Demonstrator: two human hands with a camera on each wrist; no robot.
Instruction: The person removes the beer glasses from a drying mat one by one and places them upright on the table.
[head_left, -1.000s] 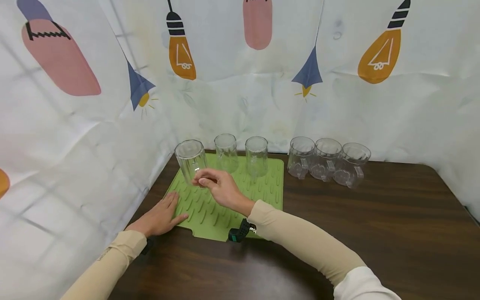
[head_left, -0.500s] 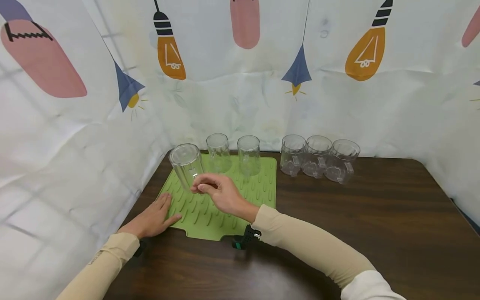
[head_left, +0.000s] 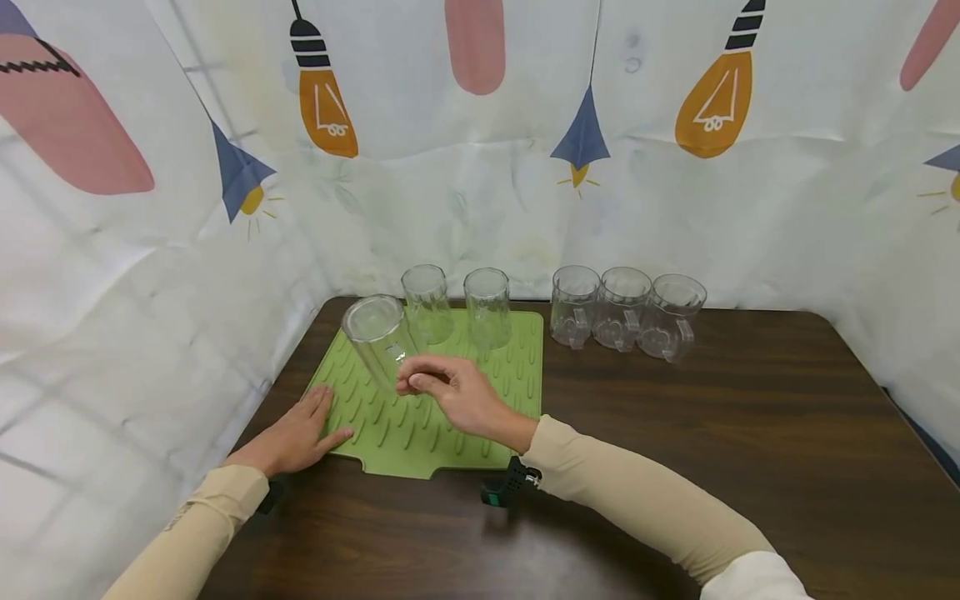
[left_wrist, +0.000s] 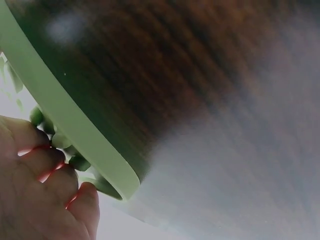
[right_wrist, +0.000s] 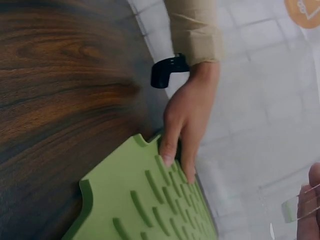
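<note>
A clear mug [head_left: 372, 329] hangs tilted above the left part of a green ridged mat [head_left: 420, 442]. My right hand [head_left: 465, 396] grips it by the handle, which the fingers mostly hide; its upper end looks like the base. In the right wrist view, fingers [right_wrist: 309, 210] show at the right edge with part of the clear handle. My left hand [head_left: 288, 433] rests with extended fingers on the mat's front left corner. Two more clear mugs [head_left: 427, 304] [head_left: 487, 308] stand apart at the back of the mat, their handles not visible.
To the right of the mat, three clear mugs [head_left: 575, 307] [head_left: 621, 308] [head_left: 670, 317] stand in a close row with handles toward me. All stands on a dark wooden table [head_left: 720, 417]. A white printed curtain [head_left: 420, 200] rises behind and at the left.
The held mug has come slightly lower and nearer to me, still tilted. My left hand stays on the mat's corner. The head view has turned a little to the right.
</note>
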